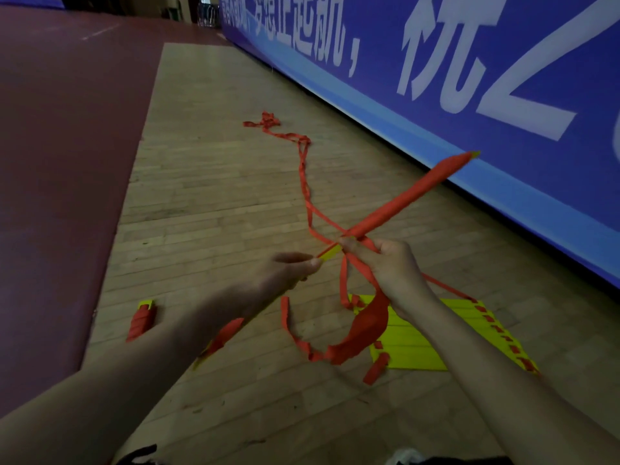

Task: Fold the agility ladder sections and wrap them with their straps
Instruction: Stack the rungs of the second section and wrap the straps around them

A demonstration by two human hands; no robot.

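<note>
Here, the right hand point(392, 266) is gripping a long ladder bundle point(419, 193) near its lower end, its fingers curled round the bundle and round the red strap point(303, 172) crossing there. The bundle is being held off the floor, slanting up toward 2 o'clock. Red is winding along most of its length, with a yellow tip showing at the far end. The left hand point(288, 270) is pinching the bare yellow near end of the bundle between thumb and fingertips, just at 9 o'clock of the right hand. The loose strap is trailing away from the hands toward 11 o'clock over the wooden floor point(201, 196), ending in a small tangle. More of it is hanging down from the right hand and looping at 6 o'clock. A flat stack of yellow rungs point(412, 344) is lying on the floor at 5 o'clock of the hands, partly under the right forearm. A second wrapped bundle point(141, 320) is lying at 8 o'clock, well apart, and a third bundle point(223, 335) is showing beneath the left forearm. A blue banner point(469, 105) with white lettering is running along the floor edge from 12 to 3 o'clock
</note>
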